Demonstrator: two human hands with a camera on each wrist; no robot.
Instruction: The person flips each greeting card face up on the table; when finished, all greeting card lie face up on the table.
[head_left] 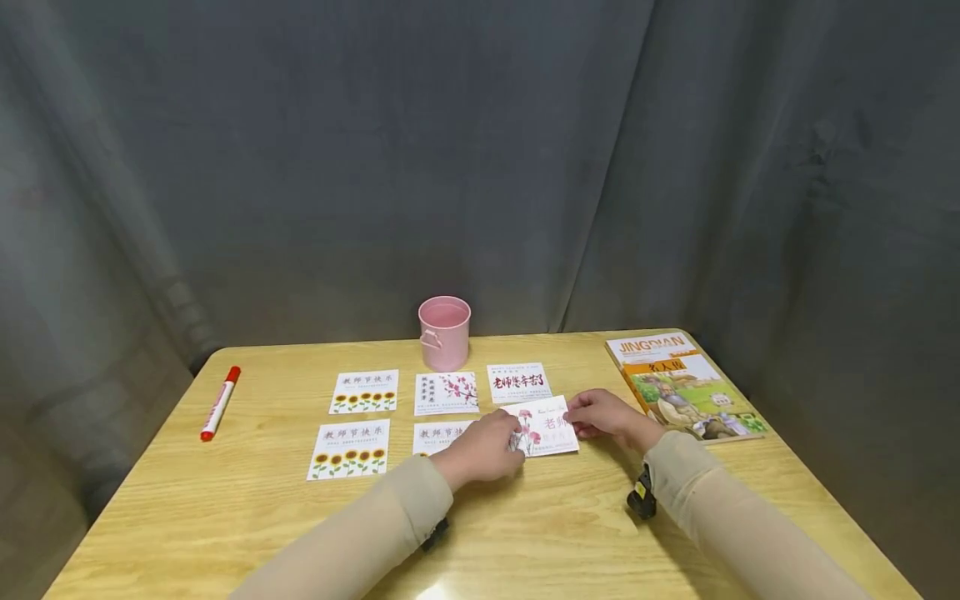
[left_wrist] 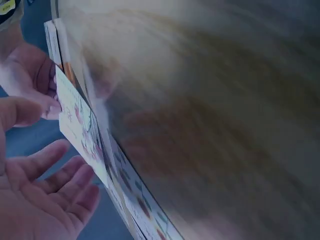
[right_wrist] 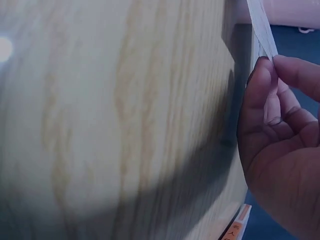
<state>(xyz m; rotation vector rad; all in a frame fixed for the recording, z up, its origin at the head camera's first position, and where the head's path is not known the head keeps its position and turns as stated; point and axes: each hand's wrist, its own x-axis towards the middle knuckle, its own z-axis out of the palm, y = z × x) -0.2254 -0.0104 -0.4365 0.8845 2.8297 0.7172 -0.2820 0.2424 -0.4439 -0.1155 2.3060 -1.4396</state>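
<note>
A white greeting card with pink flowers (head_left: 542, 427) is held a little above the table at the front right of the laid-out cards. Its right edge is pinched between thumb and fingers of my right hand (head_left: 606, 414), clearest in the right wrist view. At the card's left edge is my left hand (head_left: 483, 447); the left wrist view shows its fingers (left_wrist: 62, 187) spread and thumb apart. Partly hidden under the left hand lies a card with printed characters (head_left: 438, 436). Behind are a plum-blossom card (head_left: 446, 393) and a red-lettered card (head_left: 519, 383).
Two sunflower cards (head_left: 363, 392) lie at the left, one in front of the other. Beyond the cards stands a pink bucket (head_left: 446, 342). A red-capped marker (head_left: 221, 404) lies far left. Books (head_left: 686, 387) are stacked at the right edge, near the right forearm.
</note>
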